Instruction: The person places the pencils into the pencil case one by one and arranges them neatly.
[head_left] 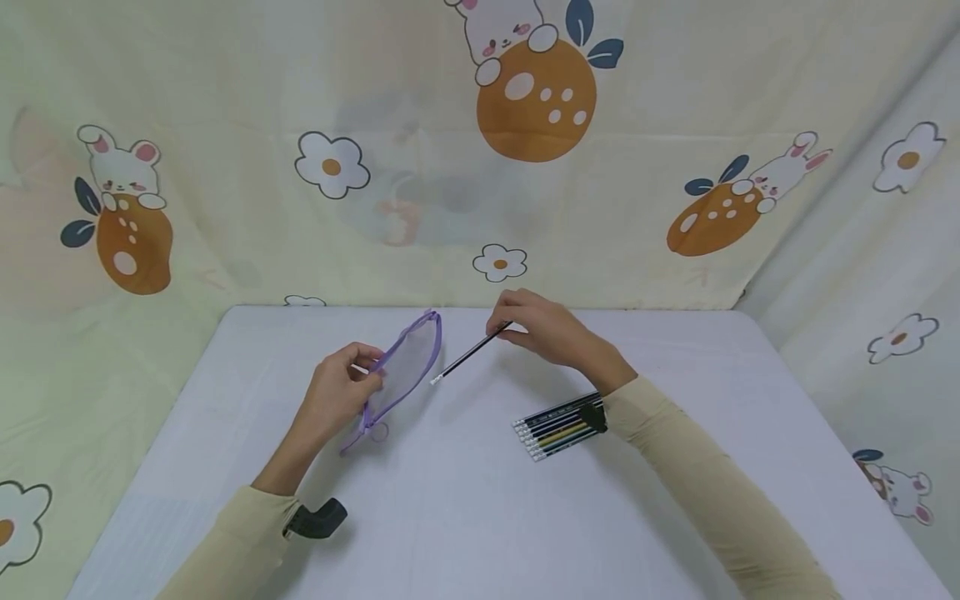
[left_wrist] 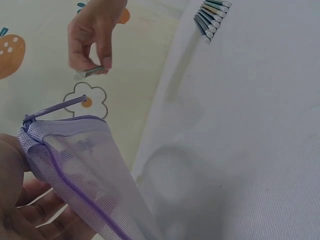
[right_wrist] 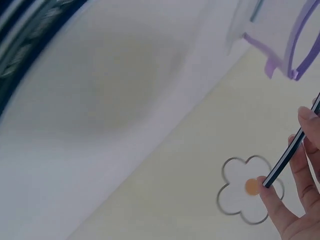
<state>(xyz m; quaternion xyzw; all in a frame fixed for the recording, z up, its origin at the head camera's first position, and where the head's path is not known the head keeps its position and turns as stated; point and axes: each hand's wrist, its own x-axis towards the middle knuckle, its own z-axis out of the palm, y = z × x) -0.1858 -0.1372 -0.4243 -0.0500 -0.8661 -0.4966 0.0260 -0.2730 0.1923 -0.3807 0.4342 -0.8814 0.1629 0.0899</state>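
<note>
My left hand (head_left: pixel 339 387) holds a see-through mesh pouch (head_left: pixel 407 360) with purple edging by its near side, thumb and fingers on the edge. The pouch's mouth gapes toward the right, and a purple zipper pull (left_wrist: pixel 60 106) sticks out at one end in the left wrist view. My right hand (head_left: pixel 543 327) pinches a dark striped pencil (head_left: pixel 474 350) near one end, above the table. Its white eraser end points down and left, just short of the pouch mouth. Through the pouch's side, in the right wrist view, a thin dark strip (right_wrist: pixel 257 10) shows.
A row of several pencils (head_left: pixel 558 427), mostly dark with one yellow, lies on the white table (head_left: pixel 465 517) below my right wrist, white erasers facing left. Behind the table and along its right side hangs a printed cloth (head_left: pixel 420 83).
</note>
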